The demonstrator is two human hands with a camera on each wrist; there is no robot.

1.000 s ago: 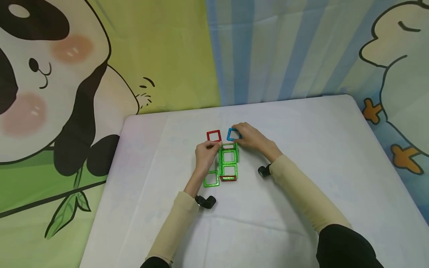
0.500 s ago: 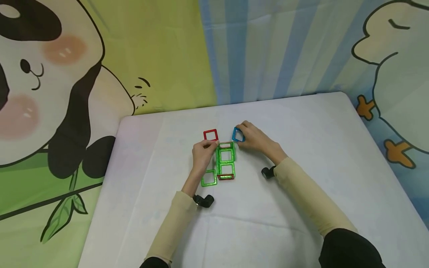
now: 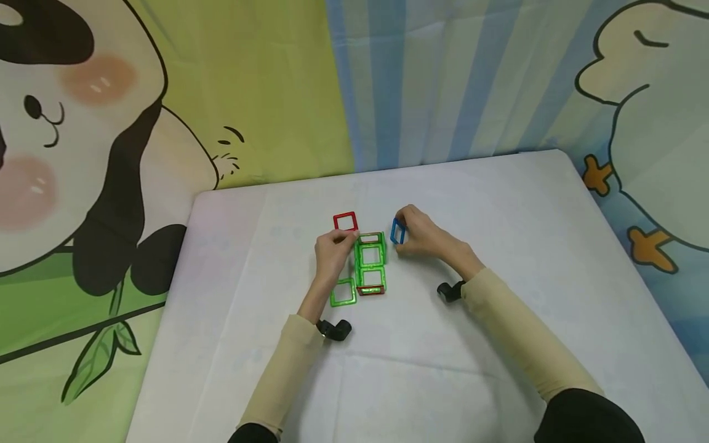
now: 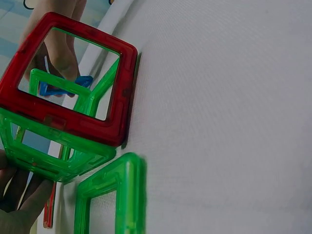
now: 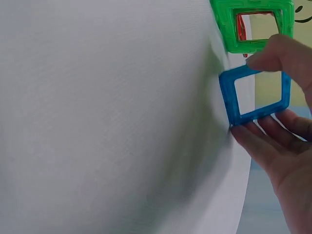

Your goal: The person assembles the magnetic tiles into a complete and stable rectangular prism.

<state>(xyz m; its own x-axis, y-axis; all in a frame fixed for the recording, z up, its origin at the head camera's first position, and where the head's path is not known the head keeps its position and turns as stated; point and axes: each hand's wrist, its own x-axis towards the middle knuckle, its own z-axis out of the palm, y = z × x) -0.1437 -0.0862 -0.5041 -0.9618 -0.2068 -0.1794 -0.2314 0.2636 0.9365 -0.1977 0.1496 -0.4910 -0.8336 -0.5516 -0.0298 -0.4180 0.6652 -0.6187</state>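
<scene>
Open-centred magnetic tiles lie on the white-covered table. Green tiles stand joined as a two-square-long box (image 3: 370, 266), with a red square tile (image 4: 124, 92) closing its near end. My left hand (image 3: 332, 252) pinches the box at its far left corner; in the left wrist view its fingers reach the green side. To the right of the box's far end, my right hand (image 3: 423, 234) holds a blue square tile (image 5: 231, 100) upright, thumb on the top edge and fingers along the bottom edge. A loose red tile (image 3: 345, 215) lies just beyond the left hand.
A loose green tile (image 3: 344, 302) lies flat by the box's near left side. Black wrist cameras (image 3: 335, 330) sit low at both wrists. The table's far edge meets a cartoon-printed cloth backdrop (image 3: 288, 92).
My right hand has drawn the blue tile rightward, away from beyond the box's far end, and turned it from facing up to standing on edge. The left hand stays at the box corner.
</scene>
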